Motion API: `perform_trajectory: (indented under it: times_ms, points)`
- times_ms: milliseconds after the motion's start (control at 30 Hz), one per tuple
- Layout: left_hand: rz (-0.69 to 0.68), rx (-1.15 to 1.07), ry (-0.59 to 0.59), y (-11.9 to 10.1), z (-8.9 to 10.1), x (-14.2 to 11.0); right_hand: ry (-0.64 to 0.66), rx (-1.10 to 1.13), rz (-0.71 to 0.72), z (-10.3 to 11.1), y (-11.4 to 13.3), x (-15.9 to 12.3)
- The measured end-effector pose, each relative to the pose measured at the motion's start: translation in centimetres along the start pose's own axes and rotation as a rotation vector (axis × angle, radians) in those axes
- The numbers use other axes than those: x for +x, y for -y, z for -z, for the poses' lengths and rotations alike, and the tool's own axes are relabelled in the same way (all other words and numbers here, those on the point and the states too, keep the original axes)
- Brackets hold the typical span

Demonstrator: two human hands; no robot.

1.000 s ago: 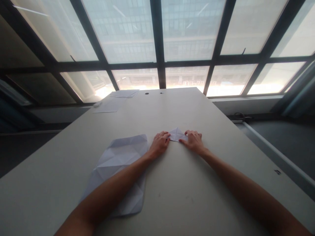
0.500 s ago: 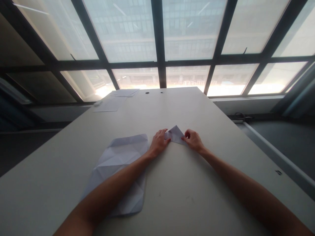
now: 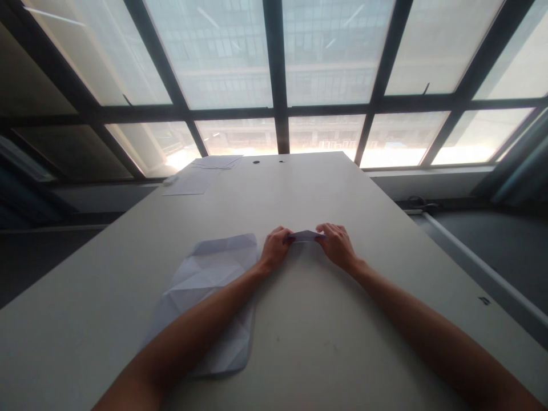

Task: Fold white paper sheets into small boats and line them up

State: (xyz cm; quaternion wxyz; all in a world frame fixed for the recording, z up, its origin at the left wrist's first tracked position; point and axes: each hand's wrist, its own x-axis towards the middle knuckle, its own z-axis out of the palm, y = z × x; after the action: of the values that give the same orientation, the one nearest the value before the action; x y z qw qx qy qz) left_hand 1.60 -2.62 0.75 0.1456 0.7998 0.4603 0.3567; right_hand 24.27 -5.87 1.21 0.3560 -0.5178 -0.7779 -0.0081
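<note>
A small piece of folded white paper (image 3: 305, 235) spans the gap between my two hands, tilted so that it looks like a thin strip. My left hand (image 3: 276, 246) pinches its left end. At the right end, my right hand (image 3: 337, 244) grips it, thumb on the near side and fingers over the far side. Beside my left forearm, and partly hidden by it, lies a larger creased sheet of paper (image 3: 222, 262).
The white table (image 3: 317, 319) runs up to the windows (image 3: 325, 57). Several loose paper sheets (image 3: 188, 184) lie at its far left. Two small dark holes sit near the far edge, and a small dark mark (image 3: 484, 301) shows at right.
The folded paper was flat, then showed a triangular peak; now it is tipped nearly edge-on between both hands. My right hand's fingers have shifted their hold. The creased sheet has stayed put.
</note>
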Motion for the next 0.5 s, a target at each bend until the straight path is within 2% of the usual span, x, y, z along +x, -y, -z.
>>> perform_trajectory:
  times_ms: [200,367,500]
  points:
    - [-0.028,-0.05,-0.028,-0.24,-0.03,0.06,0.053,-0.068,-0.011,-0.44,-0.07,-0.06]
    - [0.026,-0.125,-0.094,0.13,-0.25,0.32,0.002,-0.184,-0.1,-0.36,-0.33,-0.11]
    - [0.09,-0.222,-0.11,0.41,-0.27,0.44,0.003,-0.212,-0.114,-0.24,-0.05,-0.16]
